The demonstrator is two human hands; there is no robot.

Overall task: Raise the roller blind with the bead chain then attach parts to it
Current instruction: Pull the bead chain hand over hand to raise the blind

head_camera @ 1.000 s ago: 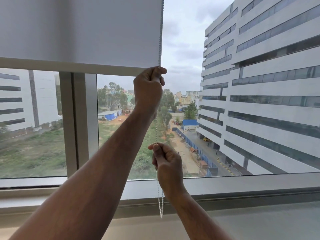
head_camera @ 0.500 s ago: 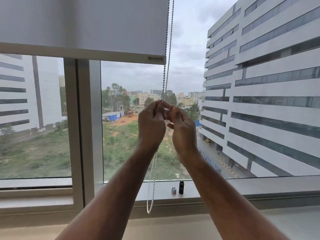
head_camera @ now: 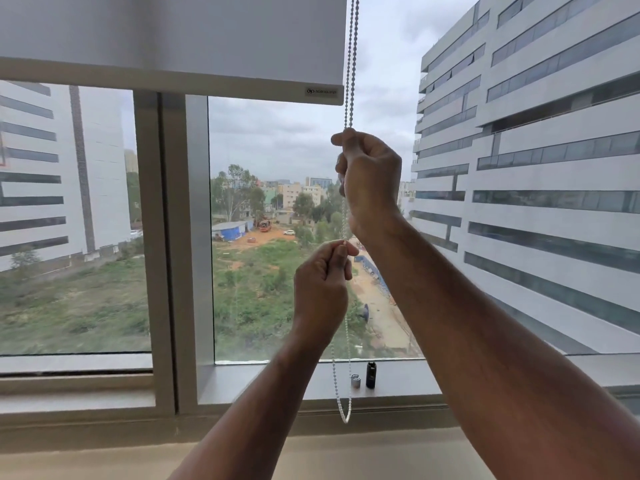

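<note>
A white roller blind (head_camera: 173, 39) covers the top of the window, its bottom bar (head_camera: 242, 87) near the upper edge of view. The white bead chain (head_camera: 351, 64) hangs beside its right edge and loops down to the sill. My right hand (head_camera: 372, 181) grips the chain high up, just below the blind's bar. My left hand (head_camera: 320, 289) pinches the chain lower down. A small silver part (head_camera: 355, 381) and a black cylindrical part (head_camera: 371, 375) stand on the window sill (head_camera: 277, 379), right of the chain's loop.
A grey vertical window frame post (head_camera: 173, 237) stands left of my hands. A beige ledge (head_camera: 104, 459) runs below the sill. Buildings and a green plot lie outside behind the glass.
The blind's bar has risen. My right hand went from low on the chain to a high grip; my left hand came down from the top to a lower grip.
</note>
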